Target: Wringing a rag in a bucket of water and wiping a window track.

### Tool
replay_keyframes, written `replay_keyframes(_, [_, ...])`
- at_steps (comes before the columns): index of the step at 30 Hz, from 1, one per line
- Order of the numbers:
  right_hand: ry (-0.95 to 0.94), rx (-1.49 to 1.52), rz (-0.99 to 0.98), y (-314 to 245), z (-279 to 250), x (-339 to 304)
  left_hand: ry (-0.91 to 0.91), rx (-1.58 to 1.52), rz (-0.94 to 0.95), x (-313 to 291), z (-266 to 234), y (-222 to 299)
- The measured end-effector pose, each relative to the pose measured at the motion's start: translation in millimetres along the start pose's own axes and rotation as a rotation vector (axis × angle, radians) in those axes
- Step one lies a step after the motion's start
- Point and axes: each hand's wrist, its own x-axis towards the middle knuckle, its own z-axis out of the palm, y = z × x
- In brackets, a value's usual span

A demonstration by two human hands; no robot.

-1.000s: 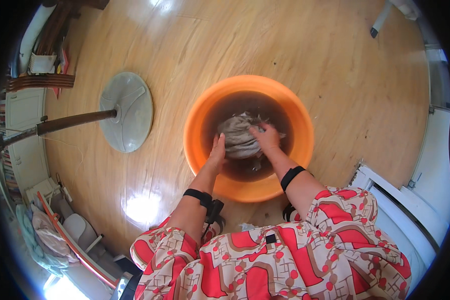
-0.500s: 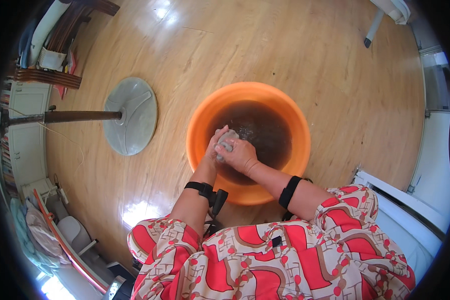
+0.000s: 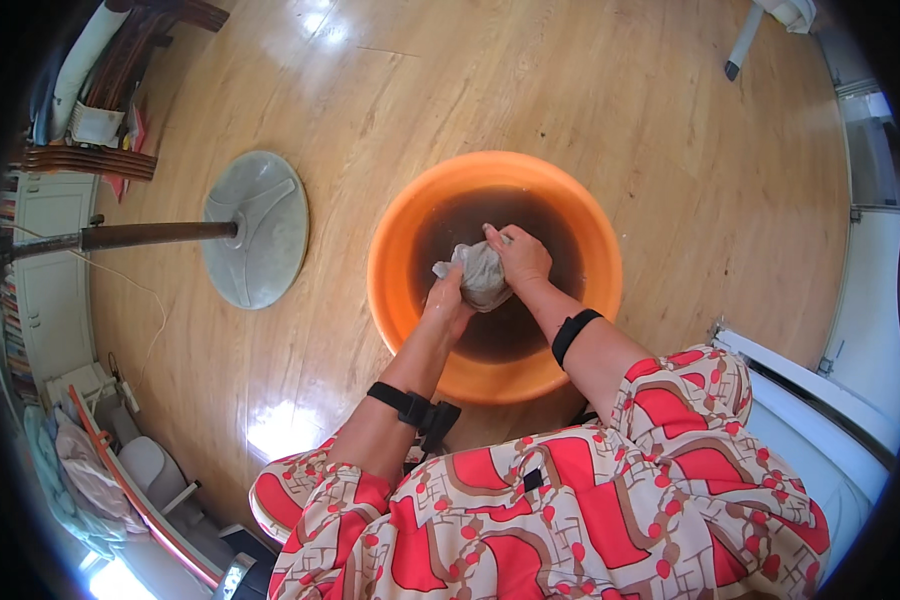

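A wet grey cloth [image 3: 484, 278] is held between my two hands, over an orange basin [image 3: 394, 285] of dark, murky water [image 3: 515, 335]. My left hand [image 3: 447, 300] grips the cloth's left side, thumb on top. On the other side, my right hand [image 3: 522, 257] is closed on the cloth's upper right edge. The cloth is bunched and partly spread between them. Some of my left fingers are hidden beneath it.
Left of the basin, a round grey stand base [image 3: 260, 255] with a dark pole [image 3: 155, 233] rests on the wooden floor [image 3: 670, 200]. A white metal frame [image 3: 810, 395] is at the right. Folded chairs or boards [image 3: 135, 480] lean at the lower left.
My hands have moved apart, the right one further up and to the right. The cloth, squeezed into a small wad before, is now more opened out between them.
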Motion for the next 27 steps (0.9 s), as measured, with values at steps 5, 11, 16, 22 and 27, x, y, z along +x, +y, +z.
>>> replay_keyframes(5, [0.433,-0.29,-0.056,42.0,33.4,-2.6,0.443,0.547,-0.016,-7.6,-4.0,0.3])
replay_keyframes(11, [-0.373,0.041,-0.061,22.7,53.6,-19.9,-0.006,0.062,-0.27,-6.0,-13.6,-2.6])
replay_keyframes(16, [-0.21,0.244,-0.222,-43.2,24.0,-65.2,-0.169,-0.151,-0.13,7.8,-30.1,24.3])
replay_keyframes(22, [-0.142,0.134,-0.406,-74.5,-1.2,-92.4,-0.477,-0.319,0.033,19.0,-18.5,30.3])
replay_keyframes(27, [-0.108,-0.112,-0.15,-55.9,2.0,-53.9,-0.047,-0.256,0.042,-10.9,15.0,13.2])
